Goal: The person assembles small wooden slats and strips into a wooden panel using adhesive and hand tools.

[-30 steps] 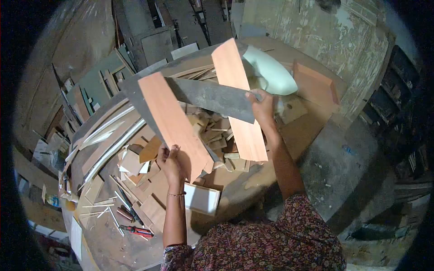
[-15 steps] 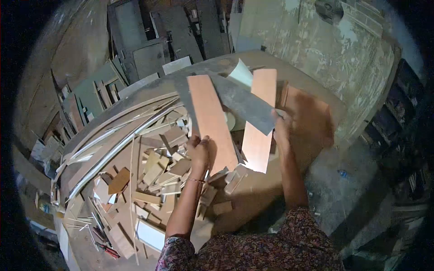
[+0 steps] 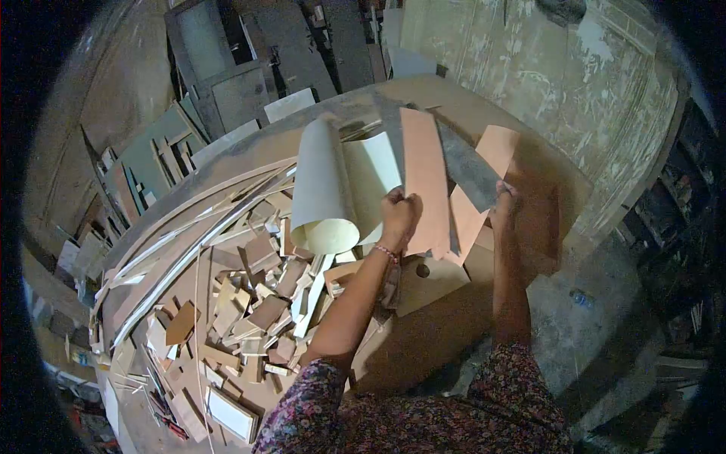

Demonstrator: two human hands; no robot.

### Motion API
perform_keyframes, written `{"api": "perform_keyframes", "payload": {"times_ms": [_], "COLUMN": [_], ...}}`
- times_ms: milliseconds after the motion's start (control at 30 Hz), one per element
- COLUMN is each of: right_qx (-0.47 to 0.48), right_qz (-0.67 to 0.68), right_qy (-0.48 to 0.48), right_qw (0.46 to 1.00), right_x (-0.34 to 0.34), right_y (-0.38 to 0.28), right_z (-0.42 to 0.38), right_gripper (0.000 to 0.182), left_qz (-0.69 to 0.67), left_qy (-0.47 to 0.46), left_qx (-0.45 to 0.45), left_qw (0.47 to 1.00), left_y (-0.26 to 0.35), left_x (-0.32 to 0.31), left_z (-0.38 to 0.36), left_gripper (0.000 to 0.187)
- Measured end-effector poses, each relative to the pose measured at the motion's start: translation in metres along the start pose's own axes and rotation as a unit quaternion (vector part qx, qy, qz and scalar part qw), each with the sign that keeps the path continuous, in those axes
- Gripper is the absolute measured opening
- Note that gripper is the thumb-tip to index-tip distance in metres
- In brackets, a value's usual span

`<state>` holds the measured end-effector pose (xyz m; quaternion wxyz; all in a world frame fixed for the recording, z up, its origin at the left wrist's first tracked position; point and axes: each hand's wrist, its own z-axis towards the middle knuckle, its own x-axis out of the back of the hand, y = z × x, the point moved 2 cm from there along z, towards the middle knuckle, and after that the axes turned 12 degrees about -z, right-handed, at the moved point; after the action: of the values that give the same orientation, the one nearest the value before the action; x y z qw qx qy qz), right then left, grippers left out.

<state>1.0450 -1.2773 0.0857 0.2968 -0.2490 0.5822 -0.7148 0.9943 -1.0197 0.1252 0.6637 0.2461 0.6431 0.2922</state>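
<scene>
A cluttered workshop holds a round wooden table (image 3: 454,318) heaped with pale offcut wood scraps (image 3: 257,303) toward eight o'clock. At the table's twelve o'clock, the left hand (image 3: 398,216) is closed around the lower edge of a long salmon-coloured laminate strip (image 3: 423,178), a curled cream sheet (image 3: 325,193) just beside it at nine o'clock. The right hand (image 3: 505,206) grips a dark grey laminate strip (image 3: 469,170) lying over a second salmon strip (image 3: 484,189).

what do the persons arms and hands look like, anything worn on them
Both arms are bare from the upper arm down. Short sleeves of a dark fabric with a small floral print in reddish and pale tones cover the shoulders. The left hand has a thin bracelet with red and pale beads at the wrist. The right hand shows no gloves or rings that I can make out.
</scene>
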Motion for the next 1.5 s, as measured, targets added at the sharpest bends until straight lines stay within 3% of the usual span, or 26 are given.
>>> {"api": "perform_keyframes", "payload": {"times_ms": [100,233,267,367,433,500,533,600,633,667,700,733,800,867,900,967,1000,1033,1067,1167,1233,1333,1367,1400,1467,1500], "right_qx": [-0.008,0.051,0.074,0.146,0.168,0.193,0.256,0.379,0.389,0.385,0.369,0.353,0.311,0.301,0.327,0.367,0.386,0.393,0.398,0.408,0.415,0.387,0.381,0.298,0.129,0.105], "right_qz": [0.02,-0.046,-0.069,-0.149,-0.224,-0.298,-0.276,-0.227,-0.405,-0.567,-0.586,-0.604,-0.532,-0.459,-0.423,-0.409,-0.399,-0.425,-0.451,-0.519,-0.557,-0.468,-0.442,-0.423,-0.372,-0.315], "right_qy": [-0.011,0.015,0.02,0.035,0.036,0.038,0.022,-0.011,0.01,0.03,-0.002,-0.033,-0.198,-0.335,-0.393,-0.455,-0.483,-0.48,-0.475,-0.424,-0.374,-0.412,-0.42,-0.475,-0.573,-0.52], "right_qw": [1.0,0.998,0.995,0.977,0.959,0.934,0.926,0.897,0.828,0.727,0.721,0.714,0.762,0.766,0.748,0.701,0.677,0.66,0.642,0.62,0.614,0.679,0.695,0.712,0.718,0.787], "right_x": [0.006,0.013,0.015,0.017,0.01,0.0,-0.01,-0.039,-0.045,-0.05,-0.059,-0.067,-0.081,-0.09,-0.09,-0.09,-0.09,-0.092,-0.094,-0.091,-0.092,-0.095,-0.097,-0.101,-0.111,-0.113], "right_y": [0.007,0.073,0.096,0.145,0.113,0.066,0.04,-0.029,-0.077,-0.106,-0.106,-0.105,-0.074,-0.051,-0.045,-0.024,-0.014,-0.004,0.006,0.013,0.009,-0.012,-0.024,-0.037,-0.061,-0.064], "right_z": [0.015,0.071,0.087,0.122,0.108,0.086,0.069,0.006,-0.041,-0.08,-0.091,-0.101,-0.1,-0.106,-0.113,-0.135,-0.143,-0.145,-0.145,-0.138,-0.129,-0.138,-0.143,-0.146,-0.153,-0.156], "right_gripper": [0.021,0.021,0.021,0.021,0.023,0.026,0.032,0.044,0.047,0.05,0.052,0.053,0.056,0.058,0.059,0.059,0.059,0.059,0.059,0.059,0.059,0.064,0.066,0.069,0.074,0.074], "left_qz": [-0.023,0.18,0.275,0.44,0.533,0.616,0.705,0.779,0.784,0.819,0.849,0.842,0.818,0.755,0.707,0.747,0.771,0.789,0.745,0.671,0.654,0.606,0.58,0.548,0.558,0.564], "left_qy": [-0.047,-0.072,-0.11,-0.073,-0.044,0.001,0.002,0.063,0.118,0.065,0.011,-0.008,-0.05,-0.07,-0.064,-0.067,-0.07,-0.074,0.006,-0.052,-0.005,0.029,0.041,0.039,-0.017,-0.042], "left_qx": [0.039,0.078,-0.018,-0.117,-0.175,-0.299,-0.318,-0.313,-0.206,-0.184,-0.16,-0.108,-0.003,0.049,0.042,-0.013,-0.093,-0.174,-0.07,-0.249,-0.292,-0.352,-0.303,-0.29,-0.388,-0.381], "left_qw": [0.998,0.978,0.955,0.887,0.827,0.729,0.634,0.539,0.573,0.54,0.504,0.528,0.573,0.65,0.703,0.661,0.626,0.584,0.663,0.697,0.698,0.713,0.755,0.783,0.733,0.732], "left_y": [-0.034,-0.044,-0.059,-0.054,0.013,0.049,0.082,0.109,0.127,0.137,0.146,0.155,0.159,0.159,0.17,0.163,0.156,0.158,0.158,0.146,0.143,0.136,0.132,0.126,0.109,0.102], "left_x": [-0.014,-0.014,0.005,0.041,0.029,0.074,0.071,0.116,0.124,0.14,0.161,0.191,0.264,0.25,0.198,0.187,0.2,0.18,0.165,0.191,0.146,0.081,0.07,0.057,0.024,0.002], "left_z": [0.022,0.029,0.041,0.06,0.034,0.039,0.027,0.026,0.014,0.013,0.012,0.02,0.049,0.027,0.005,0.001,0.004,-0.001,0.001,0.047,0.042,0.04,0.048,0.051,0.052,0.048], "left_gripper": [0.017,0.006,0.017,0.03,0.039,0.049,0.054,0.065,0.07,0.072,0.074,0.077,0.083,0.088,0.089,0.082,0.078,0.075,0.065,0.056,0.052,0.049,0.055,0.056,0.052,0.053]}}
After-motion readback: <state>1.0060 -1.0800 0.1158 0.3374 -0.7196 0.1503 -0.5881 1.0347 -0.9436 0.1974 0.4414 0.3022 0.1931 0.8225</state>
